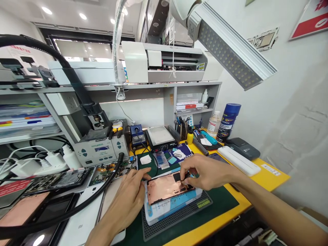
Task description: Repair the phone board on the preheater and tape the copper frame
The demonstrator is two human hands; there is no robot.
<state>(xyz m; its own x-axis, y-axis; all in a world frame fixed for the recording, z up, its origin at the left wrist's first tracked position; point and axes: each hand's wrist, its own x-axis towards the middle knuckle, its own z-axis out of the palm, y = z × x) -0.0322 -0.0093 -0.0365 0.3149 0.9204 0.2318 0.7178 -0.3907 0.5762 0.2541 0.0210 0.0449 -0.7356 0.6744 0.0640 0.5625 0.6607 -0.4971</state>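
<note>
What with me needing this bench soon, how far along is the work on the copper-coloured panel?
Partway, it seems. The copper-coloured panel already lies positioned on the blue-and-white block. In hand is its right end: the right hand has its fingertips there, near a black patch, while the left hand is at the other end. That right end probably remains; fingers partly hide it, so I can't tell how much.

Repair workshop, soldering station (137, 136), circuit boards (109, 172)

Head view: left hand (130, 191) at left edge of copper-coloured panel (162, 188); right hand (202, 171) over its right end
</note>
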